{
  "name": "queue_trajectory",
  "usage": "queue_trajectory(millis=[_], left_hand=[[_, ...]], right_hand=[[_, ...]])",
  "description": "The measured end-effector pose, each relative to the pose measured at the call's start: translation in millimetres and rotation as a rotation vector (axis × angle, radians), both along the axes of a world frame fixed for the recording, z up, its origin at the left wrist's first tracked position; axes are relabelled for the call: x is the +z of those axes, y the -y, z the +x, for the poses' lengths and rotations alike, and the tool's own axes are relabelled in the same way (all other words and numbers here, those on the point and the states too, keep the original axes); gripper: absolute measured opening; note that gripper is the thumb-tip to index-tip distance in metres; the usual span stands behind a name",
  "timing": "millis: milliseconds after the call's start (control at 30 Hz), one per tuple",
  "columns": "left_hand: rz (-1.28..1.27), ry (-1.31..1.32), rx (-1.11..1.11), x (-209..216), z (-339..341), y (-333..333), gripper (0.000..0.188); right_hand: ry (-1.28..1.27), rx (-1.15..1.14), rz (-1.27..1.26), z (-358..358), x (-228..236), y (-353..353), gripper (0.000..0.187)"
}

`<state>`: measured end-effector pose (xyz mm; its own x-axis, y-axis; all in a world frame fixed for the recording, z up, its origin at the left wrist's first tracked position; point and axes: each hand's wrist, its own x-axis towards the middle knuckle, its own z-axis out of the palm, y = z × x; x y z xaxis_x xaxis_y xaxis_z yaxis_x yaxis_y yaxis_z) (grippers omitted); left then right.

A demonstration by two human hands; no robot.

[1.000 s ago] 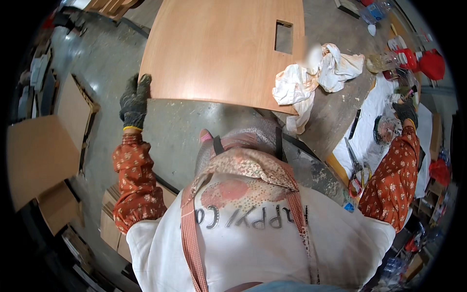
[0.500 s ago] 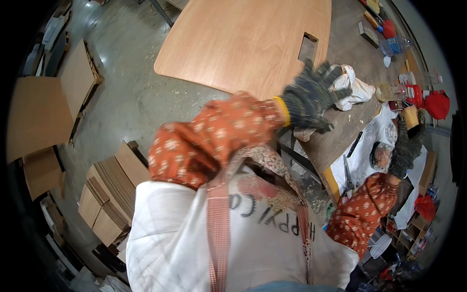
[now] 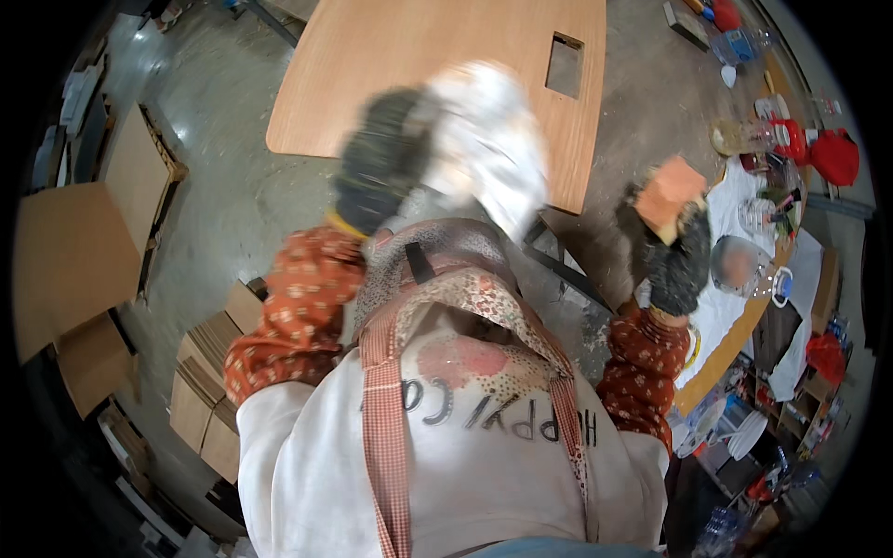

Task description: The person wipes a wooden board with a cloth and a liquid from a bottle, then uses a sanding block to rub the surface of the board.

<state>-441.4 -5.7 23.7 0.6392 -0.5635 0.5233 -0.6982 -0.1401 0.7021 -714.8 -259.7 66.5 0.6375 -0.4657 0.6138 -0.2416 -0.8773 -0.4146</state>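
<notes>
My left hand (image 3: pixel 377 163), in a dark knitted glove with a yellow cuff, grips a white cloth (image 3: pixel 488 139). Both are smeared by motion above the near edge of a wood-grain board (image 3: pixel 428 56). The board has rounded corners and a rectangular cutout (image 3: pixel 565 67) near its right side. To the right, my gloved right hand (image 3: pixel 677 260) is closed round an orange-tan pad (image 3: pixel 670 191), its exact kind unclear. That pad is held over the worn grey-brown table (image 3: pixel 619 158), to the right of the board.
At right, a clear jug (image 3: pixel 739 265) and a bottle of yellowish liquid (image 3: pixel 739 137) stand near a red container (image 3: pixel 834 156). A dark block (image 3: pixel 686 25) lies farther back. Stacked brown panels (image 3: pixel 209 372) and large boards (image 3: pixel 70 251) occupy the floor at left.
My left hand has picked up the white cloth from the table and moved left with it. My right hand has come forward and inward from the right side, carrying the orange-tan pad.
</notes>
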Motion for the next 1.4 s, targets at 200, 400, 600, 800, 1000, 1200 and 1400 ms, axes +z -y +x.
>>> queue_trajectory(millis=[200,400,600,800,1000,1200,1400], left_hand=[[0.587,0.505,-0.003,32.9,81.9,-71.2,0.045],[0.307,0.599,-0.286,11.1,-6.6,28.9,0.05],[0.232,0.631,-0.601,0.9,16.9,7.1,0.049],[0.483,0.698,-0.509,-4.2,112.7,-99.5,0.05],[0.376,0.361,-0.317,-31.5,198.9,-184.6,0.027],[0.079,-0.501,0.098,-78.8,216.4,-262.0,0.03],[0.032,-0.466,0.081,-61.3,216.3,-254.0,0.048]], right_hand=[[-0.017,0.068,0.111,47.5,-23.7,-25.1,0.037],[-0.077,0.212,0.069,58.4,-9.3,-35.7,0.037],[-0.038,-0.137,0.65,42.3,-23.6,-84.6,0.04],[-0.162,-0.208,0.488,53.3,-43.5,-149.3,0.045],[0.667,-0.04,1.357,68.9,-52.9,-217.3,0.051],[-0.033,-0.234,0.787,81.1,-58.3,-255.2,0.052],[0.145,-0.041,1.023,93.7,-49.5,-254.4,0.052]])
